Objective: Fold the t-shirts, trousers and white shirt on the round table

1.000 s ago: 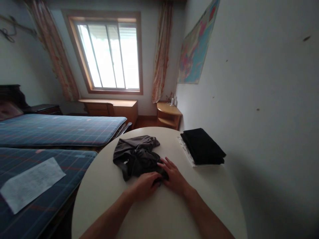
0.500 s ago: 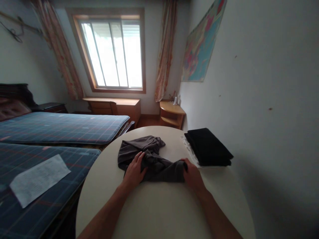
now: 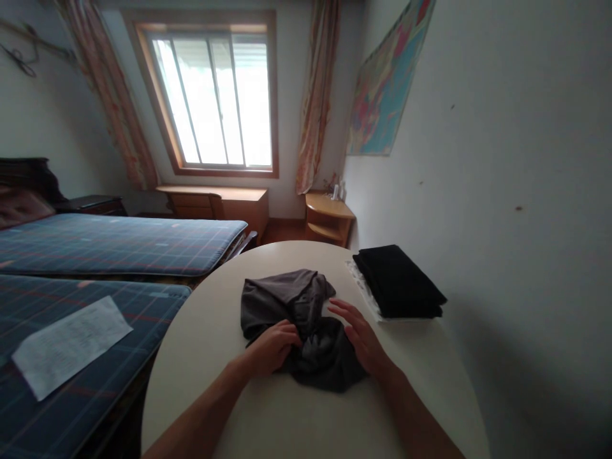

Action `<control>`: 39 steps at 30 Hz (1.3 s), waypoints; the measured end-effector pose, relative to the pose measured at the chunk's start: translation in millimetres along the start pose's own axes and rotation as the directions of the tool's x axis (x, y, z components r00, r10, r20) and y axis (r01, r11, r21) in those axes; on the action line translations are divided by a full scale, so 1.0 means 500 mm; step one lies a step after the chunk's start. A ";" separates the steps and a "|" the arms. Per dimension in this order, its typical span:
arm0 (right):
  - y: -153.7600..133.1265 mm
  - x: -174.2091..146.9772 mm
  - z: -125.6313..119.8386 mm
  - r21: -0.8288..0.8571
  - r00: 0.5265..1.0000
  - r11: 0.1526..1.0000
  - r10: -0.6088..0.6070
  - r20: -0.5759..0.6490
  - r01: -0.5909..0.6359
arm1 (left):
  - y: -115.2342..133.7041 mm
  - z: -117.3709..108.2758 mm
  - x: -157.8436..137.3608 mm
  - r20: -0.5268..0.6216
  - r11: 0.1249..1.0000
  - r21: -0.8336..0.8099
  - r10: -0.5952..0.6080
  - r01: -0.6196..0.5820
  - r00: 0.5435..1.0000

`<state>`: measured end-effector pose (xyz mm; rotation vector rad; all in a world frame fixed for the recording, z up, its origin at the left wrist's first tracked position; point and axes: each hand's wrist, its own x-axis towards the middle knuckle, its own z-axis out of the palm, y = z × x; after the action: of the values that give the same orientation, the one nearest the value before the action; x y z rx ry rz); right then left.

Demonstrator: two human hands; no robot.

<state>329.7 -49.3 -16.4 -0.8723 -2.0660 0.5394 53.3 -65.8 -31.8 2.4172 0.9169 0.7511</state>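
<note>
A crumpled dark grey garment [image 3: 287, 296] lies bunched on the round white table [image 3: 310, 421]; its exact kind cannot be made out. My left hand [image 3: 273, 347] is closed on the near left part of the cloth, fingers curled into a fold. At the right edge of the garment, my right hand [image 3: 358, 338] is open, its fingers stretched and apart beside the cloth. To the right sits a stack of folded black cloth [image 3: 399, 280], with a white layer [image 3: 363, 290] showing beneath it.
Left of the table are two beds with blue plaid mattresses [image 3: 143, 242]; a sheet of paper [image 3: 71, 347] lies on the nearer one. A white wall [image 3: 516, 255] runs along the right. A desk [image 3: 243, 204] and a corner shelf [image 3: 329, 207] stand by the window.
The garment has come nearer and turned, its right part now bunched into a rounded heap. My right hand has let go of its end and opened; my left hand has moved nearer and right.
</note>
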 end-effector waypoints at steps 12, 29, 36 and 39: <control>-0.052 0.014 -0.005 -0.513 0.915 0.830 0.357 0.188 -0.218 | 0.034 -0.042 -0.009 0.088 0.989 0.036 -0.149 0.147 0.985; -0.054 -0.018 -0.114 -0.302 0.758 0.695 0.606 -0.240 -0.652 | 0.075 -0.107 -0.082 -0.243 0.434 0.395 -0.801 0.810 0.547; -0.037 -0.023 -0.090 -0.551 0.963 0.790 0.215 -0.161 -0.269 | 0.037 -0.039 -0.128 -0.184 0.885 0.006 -0.456 0.465 0.871; -0.043 -0.036 -0.040 -0.576 0.954 0.791 0.292 0.062 -0.205 | 0.029 -0.035 -0.115 -0.210 0.937 -0.025 -0.345 0.347 0.915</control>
<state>345.3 -75.6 -0.7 -1.5094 -2.3022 0.1099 12.9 -112.5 -29.3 2.1245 1.3930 0.8761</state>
